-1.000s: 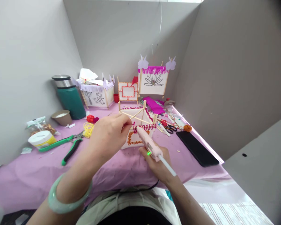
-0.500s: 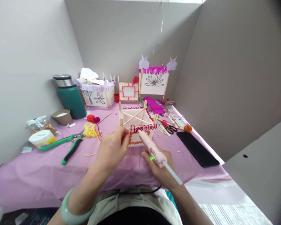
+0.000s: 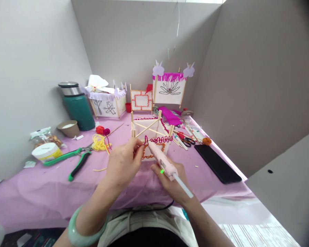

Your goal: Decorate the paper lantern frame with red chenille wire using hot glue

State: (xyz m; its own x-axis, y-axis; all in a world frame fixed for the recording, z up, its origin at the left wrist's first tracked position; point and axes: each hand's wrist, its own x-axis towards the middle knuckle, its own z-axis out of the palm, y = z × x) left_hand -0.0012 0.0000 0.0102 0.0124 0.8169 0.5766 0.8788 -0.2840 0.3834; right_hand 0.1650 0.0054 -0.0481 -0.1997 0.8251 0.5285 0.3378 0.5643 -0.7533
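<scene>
My left hand [image 3: 126, 159] pinches a strand of dark magenta yarn [image 3: 161, 140] at the top left of the near panel. That yarn runs in wavy loops along the upper edge of a small wooden-stick frame [image 3: 146, 127] with white sides. Orange yarn [image 3: 147, 157] trims the near panel lower down. In my right hand [image 3: 173, 181] is a pale pink hot glue gun [image 3: 161, 158], a clear glue stick poking out of its back and a green light glowing. Its nozzle touches or nearly touches the yarn close to my left fingertips; which, I cannot tell.
Green-handled pliers [image 3: 79, 157], yellow yarn [image 3: 101, 142] and a teal bottle [image 3: 78, 111] are on the left. On the right lie a black phone [image 3: 217, 164] and scissors [image 3: 188, 141]. Finished-looking lantern boxes [image 3: 170, 90] stand at the back on the pink cloth [image 3: 48, 195].
The glue gun has shifted slightly left, its nozzle now nearer my left fingers. The yarn beside those fingers has been drawn into a taller, narrower loop.
</scene>
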